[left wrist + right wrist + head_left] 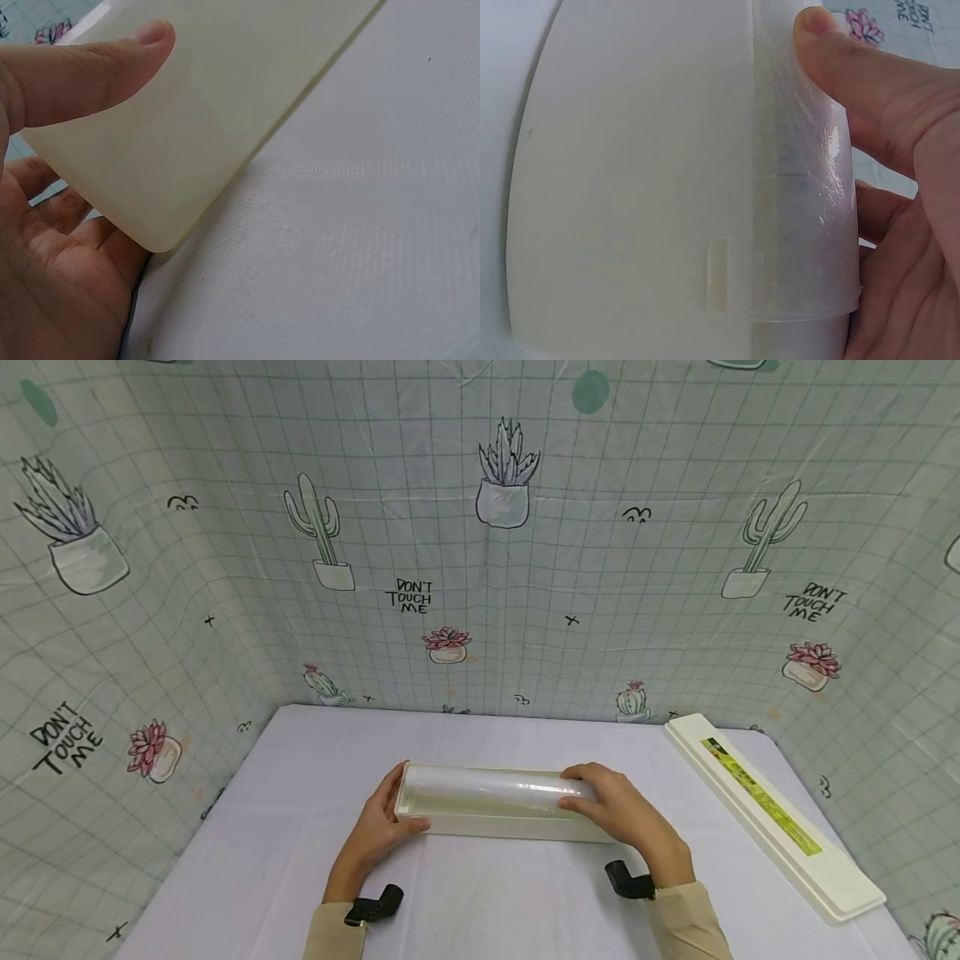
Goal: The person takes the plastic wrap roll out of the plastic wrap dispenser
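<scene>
A long cream plastic box (495, 827) without its lid lies lengthwise on the white table, and a shiny roll of cling film (480, 783) sits in it. My left hand (378, 822) grips the box's left end, thumb on the near wall (187, 135) and fingers round behind the end. At the other end, my right hand (622, 806) holds the roll, thumb on its near side and fingers over its far side. In the right wrist view the wrapped film (810, 210) rises above the box wall (630, 187). The fingertips there are hidden behind the roll.
A long cream lid (772, 814) with a yellow-green label lies slanted along the table's right side. White cloth covers the table (300, 785). A curtain (562, 568) printed with cacti hangs behind and at both sides. Each wrist wears a black strap mount.
</scene>
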Tool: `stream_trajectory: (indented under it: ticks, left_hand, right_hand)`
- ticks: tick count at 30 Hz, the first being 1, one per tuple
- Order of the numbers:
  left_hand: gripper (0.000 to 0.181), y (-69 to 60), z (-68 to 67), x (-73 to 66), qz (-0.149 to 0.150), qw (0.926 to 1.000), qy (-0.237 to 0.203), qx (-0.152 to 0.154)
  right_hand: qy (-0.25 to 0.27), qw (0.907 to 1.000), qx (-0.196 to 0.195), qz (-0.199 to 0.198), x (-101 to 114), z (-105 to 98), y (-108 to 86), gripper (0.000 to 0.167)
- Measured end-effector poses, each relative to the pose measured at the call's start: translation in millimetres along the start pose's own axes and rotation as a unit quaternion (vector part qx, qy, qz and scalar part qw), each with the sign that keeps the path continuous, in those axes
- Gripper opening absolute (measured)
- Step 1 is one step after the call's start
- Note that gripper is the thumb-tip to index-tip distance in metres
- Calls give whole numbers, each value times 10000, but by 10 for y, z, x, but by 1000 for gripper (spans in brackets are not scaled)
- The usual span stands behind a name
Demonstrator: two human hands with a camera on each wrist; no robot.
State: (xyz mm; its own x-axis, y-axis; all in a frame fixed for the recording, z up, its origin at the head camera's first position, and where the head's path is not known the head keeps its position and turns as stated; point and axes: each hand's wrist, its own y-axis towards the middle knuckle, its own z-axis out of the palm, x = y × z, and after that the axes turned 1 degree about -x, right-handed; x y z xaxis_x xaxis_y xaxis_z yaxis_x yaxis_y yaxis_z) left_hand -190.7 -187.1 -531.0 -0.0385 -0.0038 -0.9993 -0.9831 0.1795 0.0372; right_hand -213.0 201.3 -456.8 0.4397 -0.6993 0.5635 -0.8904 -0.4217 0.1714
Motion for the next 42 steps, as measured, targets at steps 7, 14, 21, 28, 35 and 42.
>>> stream_trajectory:
  ticks: [7, 14, 21, 28, 35, 42]
  left_hand:
    - [109, -11, -8, 11, 80, 10000, -26, 31]
    - [108, -10, -10, 21, 176, 9998, -34, 46]
    - [107, -4, -7, 16, 150, 9999, 81, 27]
    - [107, -4, 1, 7, 115, 9999, 36, 38]
    - [109, 2, 16, 5, 113, 9999, 15, 16]
    - [109, 5, 27, 1, 59, 10000, 78, -15]
  right_hand:
    - [-2, 9999, -146, -33, 51, -31, 7, 38]
    - [-106, 9995, -288, -80, 67, -61, 15, 39]
    - [-186, 9988, -459, -7, 68, -91, 4, 41]
    - [-261, 9977, -624, -14, 69, -135, -11, 43]
    - [-298, 9964, -785, 136, 46, -193, -63, 43]
    - [-386, 9941, -991, 196, 10, -243, -136, 42]
